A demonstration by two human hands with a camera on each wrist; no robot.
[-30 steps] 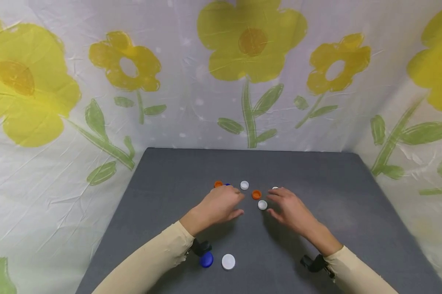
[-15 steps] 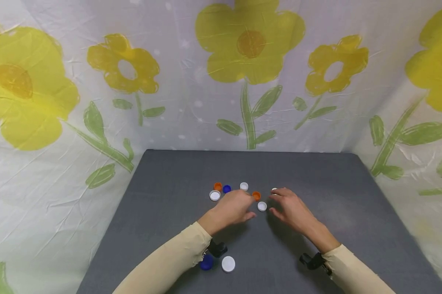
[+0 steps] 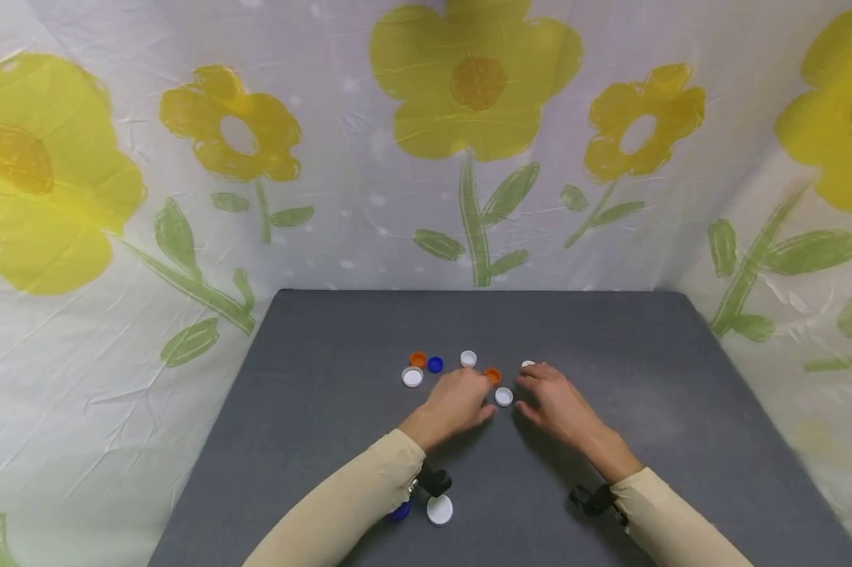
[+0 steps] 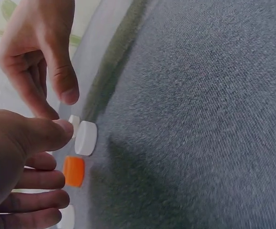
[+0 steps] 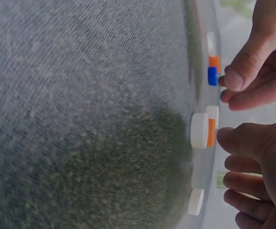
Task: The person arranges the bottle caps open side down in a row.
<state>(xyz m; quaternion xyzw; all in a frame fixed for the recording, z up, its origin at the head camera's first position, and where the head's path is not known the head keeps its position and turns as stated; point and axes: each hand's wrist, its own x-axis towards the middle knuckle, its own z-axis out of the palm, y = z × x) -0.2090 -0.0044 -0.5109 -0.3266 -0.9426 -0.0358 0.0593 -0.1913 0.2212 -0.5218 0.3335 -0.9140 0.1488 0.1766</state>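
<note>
My left hand (image 3: 456, 399) hovers over the grey table with loosely bent fingers and holds nothing. Its fingertips are nearest an orange bottle cap (image 3: 493, 376), which they partly hide in the head view. A white cap (image 3: 504, 397) lies between my two hands; in the right wrist view this white cap (image 5: 199, 130) stands clear of both thumbs. My right hand (image 3: 557, 403) is held above the table too, fingers relaxed and nothing in them. Just beyond its fingertips a white cap (image 3: 528, 364) is mostly covered. Farther back sits another white cap (image 3: 468, 359).
At the back left lie an orange cap (image 3: 417, 360), a small blue cap (image 3: 435, 365) and a white cap (image 3: 413, 378). Closer to me are a larger white cap (image 3: 439, 510) and a blue cap (image 3: 399, 513), partly behind my left sleeve. Flowered cloth (image 3: 355, 197) surrounds the table.
My left hand has moved right, away from the back-left caps and toward the orange cap in the middle. The right hand has stayed almost in place. No cap has visibly moved.
</note>
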